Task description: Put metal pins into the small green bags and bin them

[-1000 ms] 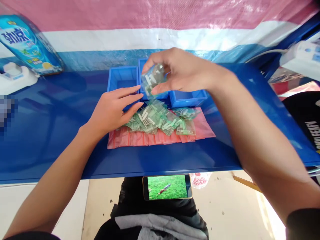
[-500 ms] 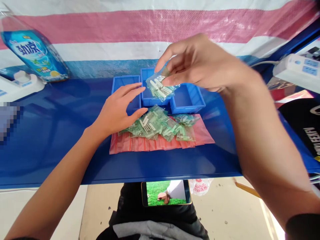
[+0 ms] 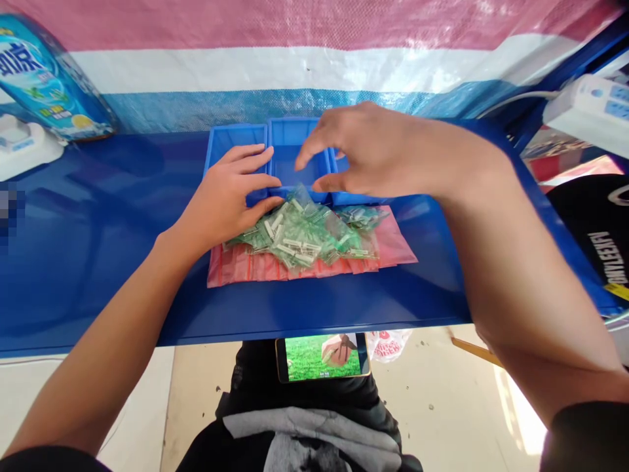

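Observation:
Small clear greenish plastic bags point(image 3: 299, 239) with white and metallic pieces inside lie heaped on a row of pink zip bags point(image 3: 246, 267) on the blue table. My left hand point(image 3: 223, 193) is at the left side of the heap, fingers spread, its thumb by the top bags. Above the heap and the blue trays, my right hand point(image 3: 366, 151) is open with thumb and fingers apart and nothing between them. Behind the heap stand the left blue tray point(image 3: 216, 147), the middle tray point(image 3: 297, 157) and the right tray point(image 3: 361, 196), the last partly hidden by my right hand.
A blue detergent bag point(image 3: 54, 85) and a white power strip point(image 3: 27, 147) sit at the far left. Another white socket block point(image 3: 590, 108) and a black cap point(image 3: 590, 236) are at the right. A phone point(image 3: 322, 357) playing video rests on my lap below the table edge point(image 3: 314, 331).
My right hand has let go of the small bag it held, which now appears to lie on the heap. My left hand stays beside the heap. The view has tilted slightly down.

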